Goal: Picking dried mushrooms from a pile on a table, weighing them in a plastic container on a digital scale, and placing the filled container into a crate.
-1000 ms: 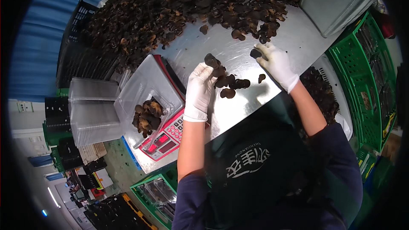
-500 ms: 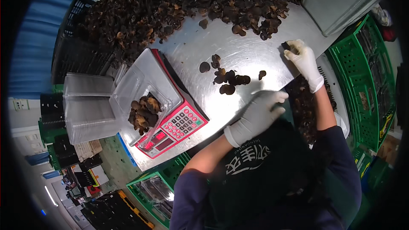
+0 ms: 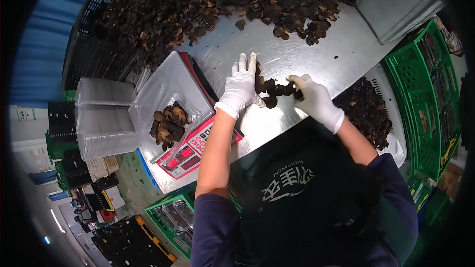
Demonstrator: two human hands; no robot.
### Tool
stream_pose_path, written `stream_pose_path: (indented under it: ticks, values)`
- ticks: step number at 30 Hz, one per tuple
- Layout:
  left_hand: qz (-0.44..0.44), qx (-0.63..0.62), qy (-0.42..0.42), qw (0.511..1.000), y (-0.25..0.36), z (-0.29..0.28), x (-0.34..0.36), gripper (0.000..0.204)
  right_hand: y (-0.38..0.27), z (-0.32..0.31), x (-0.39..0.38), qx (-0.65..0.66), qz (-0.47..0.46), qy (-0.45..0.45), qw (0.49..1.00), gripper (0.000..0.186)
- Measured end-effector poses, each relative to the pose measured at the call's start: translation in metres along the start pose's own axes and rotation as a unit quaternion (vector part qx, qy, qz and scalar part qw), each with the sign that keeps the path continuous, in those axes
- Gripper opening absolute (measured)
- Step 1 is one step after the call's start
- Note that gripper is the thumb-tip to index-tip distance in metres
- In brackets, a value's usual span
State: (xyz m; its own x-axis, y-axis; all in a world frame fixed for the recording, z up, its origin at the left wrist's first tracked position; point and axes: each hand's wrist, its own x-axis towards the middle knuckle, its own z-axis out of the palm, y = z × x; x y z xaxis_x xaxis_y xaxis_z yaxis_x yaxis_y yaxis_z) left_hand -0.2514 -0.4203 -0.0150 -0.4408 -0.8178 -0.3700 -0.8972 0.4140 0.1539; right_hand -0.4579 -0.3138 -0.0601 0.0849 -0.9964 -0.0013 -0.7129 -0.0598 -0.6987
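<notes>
Several dark brown wood ear mushrooms [image 3: 275, 89] lie in a small row on the metal table [image 3: 277, 123], between my two gloved hands. My left hand [image 3: 241, 86] rests open at their left end, fingers stretched away from me and the palm's edge against the pieces. At the right end, my right hand [image 3: 316, 100] curls its fingers round a dark mushroom piece. To the left, a clear plastic tray [image 3: 190, 89] sits tilted on a red and silver scale [image 3: 198, 141], with a clump of mushrooms [image 3: 169, 124] in it. My left forearm hides part of the scale's keypad.
A large heap of wood ears [image 3: 222, 0] covers the table's far side. Stacked clear trays [image 3: 106, 118] stand left of the scale, more containers [image 3: 396, 5] at the far right. A white basket [image 3: 391, 99] of mushrooms and a green crate [image 3: 420, 74] are at the right.
My left hand has moved up and left to the loose mushrooms. My right hand has come left from the table's right edge to their other end. The pieces now lie closer together.
</notes>
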Motion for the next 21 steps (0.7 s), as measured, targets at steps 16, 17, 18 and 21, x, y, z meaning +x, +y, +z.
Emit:
stream_pose_path:
  ticks: [16,17,18,21]
  values:
    - [0.114,-0.138,0.160,0.971,0.012,0.044,-0.008,0.032,-0.030,0.046,0.019,0.060,-0.016,0.096,0.993,0.066]
    - [0.144,-0.219,0.247,0.933,0.007,0.065,-0.006,0.029,-0.026,0.050,0.019,0.085,-0.050,0.125,0.987,0.062]
    - [0.110,-0.088,0.255,0.957,0.015,0.068,-0.008,0.023,-0.035,0.043,0.019,0.084,-0.009,0.104,0.991,0.056]
    - [0.120,-0.146,0.323,0.927,0.028,0.055,-0.024,0.020,-0.039,0.039,0.017,0.123,-0.007,0.104,0.987,0.052]
